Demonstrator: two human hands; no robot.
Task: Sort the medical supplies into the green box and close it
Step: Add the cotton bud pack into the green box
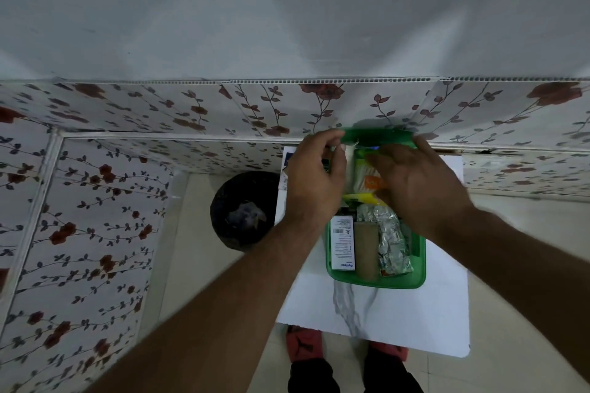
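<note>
hiding box's [376,281] far half: hands [314,183].

Dim, flat indoor light; soft shadows fan across the wall [287,9] above the box [376,281]. Hands [314,182] show slight motion blur; wide-angle distortion bends the edges.

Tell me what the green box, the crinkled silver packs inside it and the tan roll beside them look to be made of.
Green box: likely moulded plastic, smooth and slightly glossy, with rounded corners and a translucent green lid.
Silver packs: apparently metal foil, shiny and creased, catching light in facets.
Tan roll: matte and beige, possibly elastic bandage or cardboard; too blurred to tell.
</note>
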